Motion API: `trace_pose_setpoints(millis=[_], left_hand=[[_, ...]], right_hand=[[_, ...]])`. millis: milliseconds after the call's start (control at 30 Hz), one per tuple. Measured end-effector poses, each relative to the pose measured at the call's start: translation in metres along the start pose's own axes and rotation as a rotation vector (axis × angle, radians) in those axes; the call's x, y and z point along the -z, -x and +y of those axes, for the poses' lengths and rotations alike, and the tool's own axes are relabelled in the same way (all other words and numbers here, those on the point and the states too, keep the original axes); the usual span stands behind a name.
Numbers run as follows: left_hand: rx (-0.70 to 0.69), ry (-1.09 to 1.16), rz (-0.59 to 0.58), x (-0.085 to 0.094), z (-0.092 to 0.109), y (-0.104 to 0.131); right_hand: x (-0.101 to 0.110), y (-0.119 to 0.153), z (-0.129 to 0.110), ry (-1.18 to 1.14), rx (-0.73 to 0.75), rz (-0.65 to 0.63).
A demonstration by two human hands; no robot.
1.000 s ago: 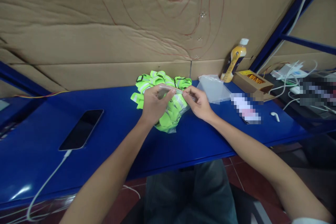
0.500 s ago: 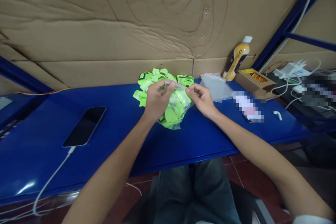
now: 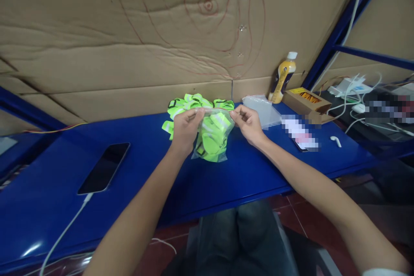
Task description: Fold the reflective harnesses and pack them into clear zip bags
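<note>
While my left hand [image 3: 186,128] pinches one top corner of the clear plastic bag [image 3: 222,158] and my right hand [image 3: 248,125] pinches the other, I'd best hold that edge taut and press along it evenly, the neon reflective webbing [image 3: 213,137] tucked below. Mid-frame over the blue worktop [image 3: 252,174], the bag's long axis runs up the frame, pinched edge topmost, bottom edge nearest me

Dark blue-grey trousers [image 3: 223,241] are worn, with both legs seen from above and faint folds in the cloth. The left forearm [image 3: 139,207] and right forearm [image 3: 307,181] are bare and slender, narrowed toward the wrists. At the right arm, a pale, whitish sleeve edge [image 3: 384,272] is partly cut off. The left grip [image 3: 186,130] and right grip [image 3: 250,126] are ungloved.
</note>
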State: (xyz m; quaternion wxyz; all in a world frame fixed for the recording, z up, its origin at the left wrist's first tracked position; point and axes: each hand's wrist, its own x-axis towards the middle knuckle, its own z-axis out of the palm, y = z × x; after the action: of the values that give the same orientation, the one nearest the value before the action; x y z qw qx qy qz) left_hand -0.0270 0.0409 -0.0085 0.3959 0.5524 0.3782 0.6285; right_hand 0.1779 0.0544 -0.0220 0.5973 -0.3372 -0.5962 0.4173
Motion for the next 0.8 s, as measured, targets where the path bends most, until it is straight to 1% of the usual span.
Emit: trace_pose_setpoints(millis=[33,133,200,333,433,500,533,600,667,733,800], left_hand=[[0.000,0.002,0.015,0.000,0.000,0.000],[0.000,0.018,0.083,-0.002,0.000,0.000],[0.008,0.035,0.098,-0.003,-0.002,0.000],[0.037,0.055,0.095,-0.005,-0.006,-0.001],[0.029,0.073,0.152,-0.007,-0.005,0.000],[0.008,0.108,0.170,-0.007,-0.003,0.000],[-0.006,0.128,0.171,-0.008,-0.002,0.000],[-0.033,0.155,0.186,-0.007,-0.001,-0.001],[-0.046,0.170,0.233,-0.006,-0.002,-0.002],[-0.040,0.188,0.283,-0.005,-0.004,-0.002],[-0.038,0.197,0.314,-0.005,-0.006,-0.003]], right_hand=[[-0.001,0.001,-0.001,-0.030,-0.013,0.008],[-0.002,0.001,-0.001,-0.119,-0.070,-0.028],[-0.002,0.001,0.001,-0.128,-0.089,-0.031],[0.001,-0.001,0.004,-0.113,-0.115,0.021],[0.001,0.000,0.004,-0.146,-0.141,-0.003],[0.000,0.001,0.002,-0.135,-0.141,-0.080],[-0.001,0.002,0.002,-0.109,-0.134,-0.145],[-0.004,0.006,0.001,-0.004,-0.115,-0.303],[-0.008,0.012,0.002,0.152,-0.103,-0.435],[-0.014,0.020,0.004,0.292,-0.089,-0.488],[-0.019,0.026,0.006,0.337,-0.054,-0.483]])
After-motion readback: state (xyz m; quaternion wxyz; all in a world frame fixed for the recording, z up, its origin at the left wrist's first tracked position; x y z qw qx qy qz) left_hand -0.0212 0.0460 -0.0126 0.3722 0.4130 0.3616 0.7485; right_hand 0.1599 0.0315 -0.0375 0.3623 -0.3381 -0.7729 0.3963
